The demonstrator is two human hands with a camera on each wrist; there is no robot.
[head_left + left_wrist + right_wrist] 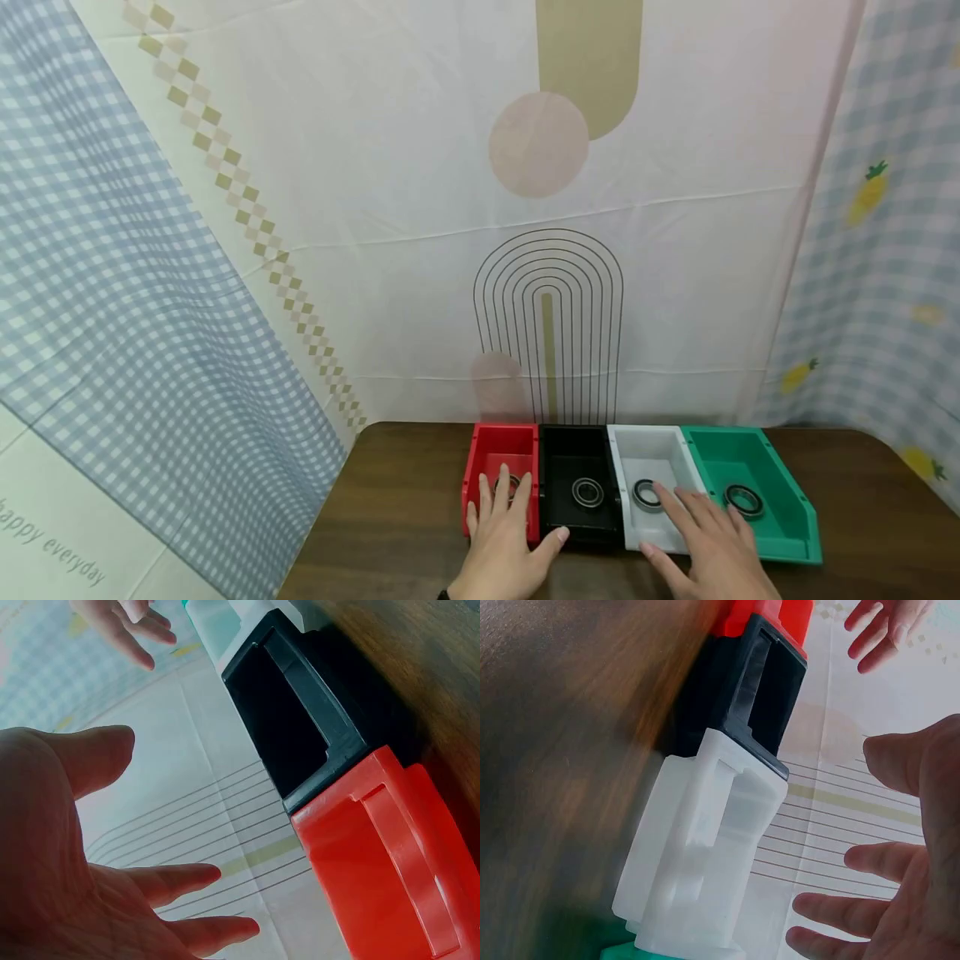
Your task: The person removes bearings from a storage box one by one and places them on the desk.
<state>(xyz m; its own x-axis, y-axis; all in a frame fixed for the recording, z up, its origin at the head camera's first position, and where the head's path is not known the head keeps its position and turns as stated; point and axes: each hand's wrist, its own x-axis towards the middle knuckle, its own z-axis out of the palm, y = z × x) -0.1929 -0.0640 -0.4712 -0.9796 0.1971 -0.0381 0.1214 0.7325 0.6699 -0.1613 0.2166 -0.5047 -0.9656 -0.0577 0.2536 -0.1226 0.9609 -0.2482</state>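
Note:
In the head view four bins stand side by side: red (532, 533), black (573, 454), white (648, 446) and green (738, 450). Each has a ring-shaped bearing inside; the black bin's (587, 492), the white bin's (646, 495) and the green bin's (744, 500) show plainly, the red bin's is partly behind fingers. My left hand (504, 546) hovers over the red bin's front, fingers spread, holding nothing. My right hand (712, 550) is spread above the front of the white and green bins. Both wrist views show the left palm (67, 862) and right palm (915, 892) apart from the bins.
The bins stand on a dark wooden table (405, 500). Behind the table hangs a pale printed cloth (405, 317), with blue checked cloth at the left (187, 308) and right (862, 333).

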